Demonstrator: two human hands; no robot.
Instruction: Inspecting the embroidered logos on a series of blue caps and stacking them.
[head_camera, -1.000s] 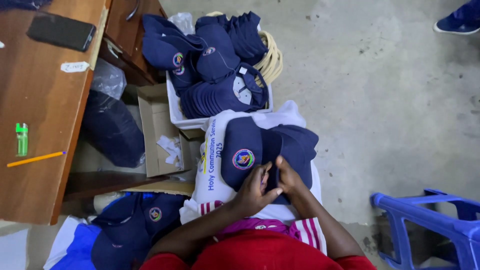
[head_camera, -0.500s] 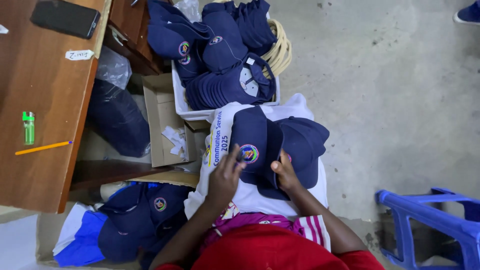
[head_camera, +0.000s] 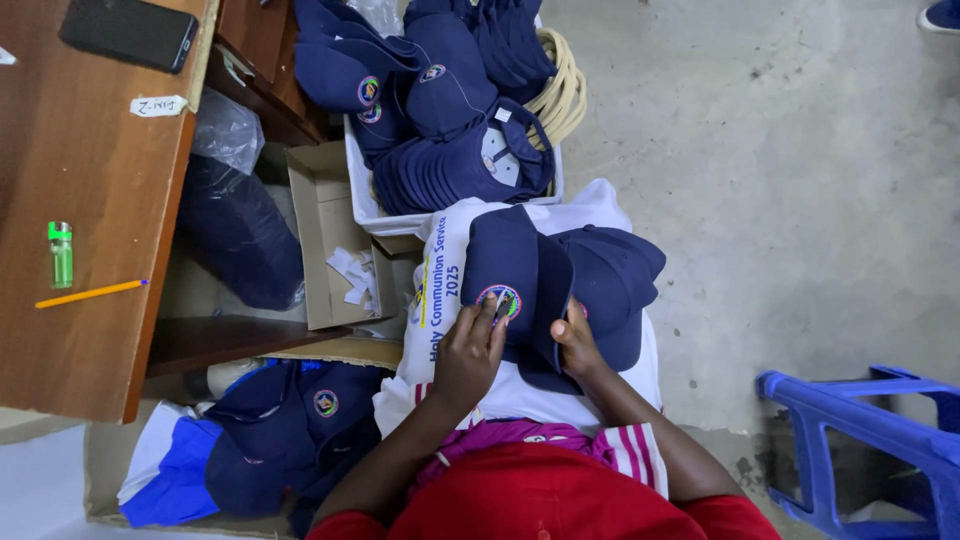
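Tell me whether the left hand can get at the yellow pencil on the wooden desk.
Probably yes: the pencil lies near the desk edge with nothing over it, but the left hand rests on the cap.

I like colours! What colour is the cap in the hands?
Dark navy blue cap, with a round multicoloured badge; head view.

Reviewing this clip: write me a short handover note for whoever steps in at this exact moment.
Left hand: fingers on the front panel of a navy cap, by its round badge.
Right hand: gripping the same cap at its lower edge.
The cap rests on a white printed cloth across the lap, overlapping a second navy cap to its right.
Ahead, a white tray holds stacked navy caps.
More caps lie in a box at lower left, under the wooden desk.
Done: cannot tell which caps are finished.
Left: the cap in hand is not set down.
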